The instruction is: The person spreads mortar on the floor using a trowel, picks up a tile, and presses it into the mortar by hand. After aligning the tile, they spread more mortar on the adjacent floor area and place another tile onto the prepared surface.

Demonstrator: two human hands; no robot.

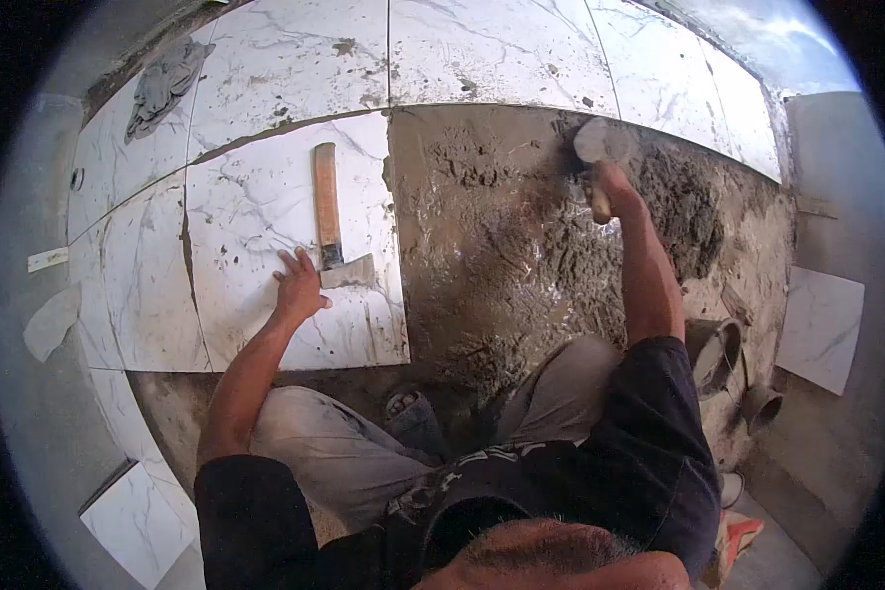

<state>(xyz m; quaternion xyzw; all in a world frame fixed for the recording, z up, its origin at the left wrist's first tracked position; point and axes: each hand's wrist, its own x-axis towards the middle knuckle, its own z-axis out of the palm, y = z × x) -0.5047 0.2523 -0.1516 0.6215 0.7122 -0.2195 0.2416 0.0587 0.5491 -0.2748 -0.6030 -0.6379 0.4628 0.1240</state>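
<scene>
A smooth, plain grey wall [25, 211] curves along the left side, and another flat grey wall [841, 177] stands at the right. Large, white marble-look floor tiles [501, 49] with thin grey veins run across the top and down the left, their joints dark and their faces specked with brown dirt. Near the right wall lies a rough, brown strip of unfinished ground [765, 246]. Bright, bluish-white light [801, 39] glares on the pale surface at the upper right, while the lower left is dimmer. Furniture and windows cannot be made out.
</scene>
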